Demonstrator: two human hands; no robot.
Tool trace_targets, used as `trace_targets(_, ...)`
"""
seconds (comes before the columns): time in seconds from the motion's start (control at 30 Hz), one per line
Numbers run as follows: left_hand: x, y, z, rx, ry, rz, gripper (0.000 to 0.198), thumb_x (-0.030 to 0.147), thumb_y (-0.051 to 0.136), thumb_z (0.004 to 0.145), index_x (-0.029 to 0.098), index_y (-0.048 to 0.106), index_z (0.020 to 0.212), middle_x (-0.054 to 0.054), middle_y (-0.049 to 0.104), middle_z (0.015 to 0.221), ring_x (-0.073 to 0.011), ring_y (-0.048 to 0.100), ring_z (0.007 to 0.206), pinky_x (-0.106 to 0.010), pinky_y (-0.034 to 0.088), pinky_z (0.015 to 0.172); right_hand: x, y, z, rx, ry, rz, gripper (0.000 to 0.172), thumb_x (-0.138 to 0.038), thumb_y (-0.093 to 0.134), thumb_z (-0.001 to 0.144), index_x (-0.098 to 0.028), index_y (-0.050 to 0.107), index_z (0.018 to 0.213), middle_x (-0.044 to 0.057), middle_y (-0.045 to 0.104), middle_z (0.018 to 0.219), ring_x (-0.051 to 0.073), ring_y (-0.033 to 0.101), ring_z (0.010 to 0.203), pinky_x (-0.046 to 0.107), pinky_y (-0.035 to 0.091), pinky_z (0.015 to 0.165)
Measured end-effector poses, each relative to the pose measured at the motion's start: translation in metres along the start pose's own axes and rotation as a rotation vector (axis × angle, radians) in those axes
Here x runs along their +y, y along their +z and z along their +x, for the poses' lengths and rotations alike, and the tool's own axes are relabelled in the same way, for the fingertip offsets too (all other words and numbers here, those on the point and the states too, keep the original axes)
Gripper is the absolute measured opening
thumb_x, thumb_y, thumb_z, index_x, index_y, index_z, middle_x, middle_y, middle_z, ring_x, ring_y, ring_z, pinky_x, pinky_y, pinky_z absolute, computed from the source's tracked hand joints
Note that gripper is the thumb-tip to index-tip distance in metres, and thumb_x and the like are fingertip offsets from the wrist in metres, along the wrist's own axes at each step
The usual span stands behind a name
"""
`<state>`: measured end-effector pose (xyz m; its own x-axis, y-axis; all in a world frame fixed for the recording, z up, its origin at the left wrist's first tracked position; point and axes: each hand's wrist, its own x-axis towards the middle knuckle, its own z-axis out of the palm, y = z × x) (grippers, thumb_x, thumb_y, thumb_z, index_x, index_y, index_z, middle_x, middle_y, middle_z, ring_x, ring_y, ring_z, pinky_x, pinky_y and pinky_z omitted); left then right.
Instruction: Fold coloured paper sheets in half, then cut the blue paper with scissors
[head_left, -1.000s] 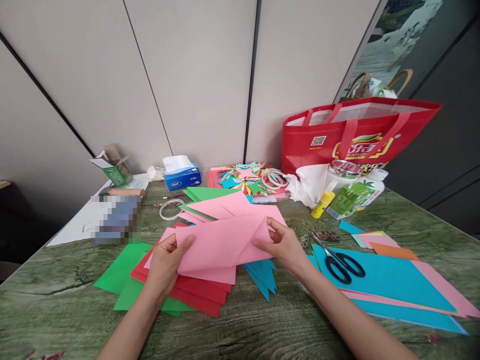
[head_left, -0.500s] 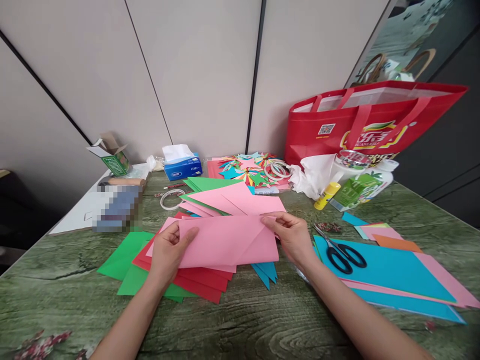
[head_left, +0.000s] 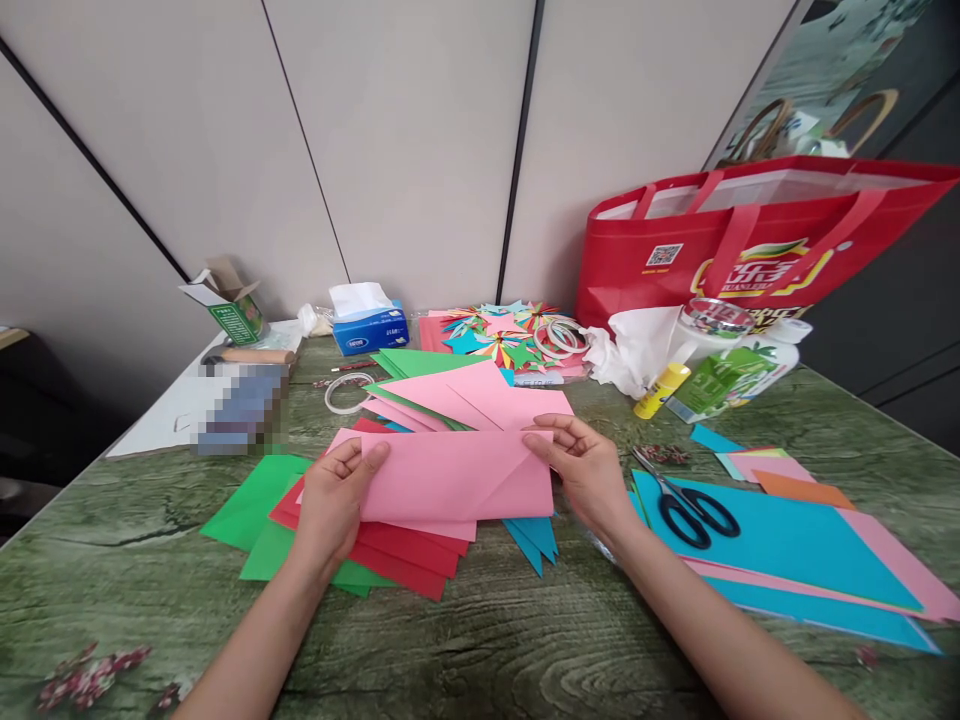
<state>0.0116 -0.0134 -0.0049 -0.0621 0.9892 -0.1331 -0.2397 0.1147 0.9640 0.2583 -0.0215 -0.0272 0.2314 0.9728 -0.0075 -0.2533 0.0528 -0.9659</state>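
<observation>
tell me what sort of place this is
Likely an indoor paper-craft table, whether home or workplace I can't tell: a pink sheet is held up, scissors lie on blue paper, and paper stars sit behind.

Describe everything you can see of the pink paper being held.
The pink paper is plain, thin-looking and a wide oblong. A slanting line crosses its right part, perhaps a crease or a layer's edge. The left grip pinches its left end, thumb in front; the right grip has the upper right corner, also thumb in front. Red sheets show below its lower edge; whether it rests on anything is unclear.
</observation>
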Motion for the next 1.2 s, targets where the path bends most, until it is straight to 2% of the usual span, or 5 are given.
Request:
trace_targets(0.1,0.0009,0.0008,-0.001,0.034,0.019,-0.033,0.03,0.032,0.077,0.056,0.013,0.067,0.077,-0.003,0.068,0.062,-0.0138,0.061,0.053,-0.023,0.047,0.052,0.0022,0.0,0.0005,-0.088,0.131,0.059,0.03,-0.037,0.075,0.06,-0.02,0.065,0.081,-0.002,0.066,0.064,0.012,0.056,0.054,0.024,0.041,0.051)
trace_targets(0.23,0.0023,0.0021,-0.0016,0.066,0.045,-0.045,0.028,0.032,0.077,0.057,0.014,0.068,0.077,-0.001,0.067,0.061,-0.012,0.058,0.053,-0.02,0.045,0.05,0.0057,-0.0005,0.0008,-0.104,0.15,0.075,0.023,-0.038,0.075,0.06,-0.018,0.065,0.067,-0.003,0.062,0.055,0.009,0.049,0.046,0.022,0.036,0.046)
trace_targets(0.43,0.0002,0.0026,-0.0008,0.123,0.105,-0.041,0.022,0.032,0.077,0.057,0.015,0.068,0.069,0.001,0.066,0.059,-0.0089,0.053,0.051,-0.017,0.041,0.048,0.0079,-0.001,0.0007,-0.078,0.174,0.07,0.023,-0.036,0.077,0.057,-0.019,0.066,0.067,-0.001,0.065,0.058,0.011,0.052,0.048,0.023,0.039,0.046)
trace_targets(0.73,0.0008,0.0022,-0.0011,0.147,0.077,-0.032,0.025,0.034,0.078,0.054,0.016,0.069,0.069,0.0,0.067,0.062,-0.0112,0.055,0.052,-0.02,0.043,0.05,0.0087,-0.0019,0.0004,-0.078,0.163,0.048,0.023,-0.036,0.076,0.058,-0.019,0.067,0.071,0.0,0.067,0.062,0.014,0.056,0.052,0.025,0.043,0.047)
trace_targets(1.2,0.0037,0.0038,-0.0028,0.156,0.057,-0.039,0.026,0.032,0.08,0.051,0.015,0.066,0.064,0.001,0.065,0.057,-0.0096,0.054,0.048,-0.019,0.042,0.047,0.0088,-0.002,0.0009,-0.092,0.169,0.063,0.024,-0.037,0.076,0.058,-0.019,0.069,0.073,0.001,0.07,0.067,0.014,0.059,0.055,0.026,0.046,0.051)
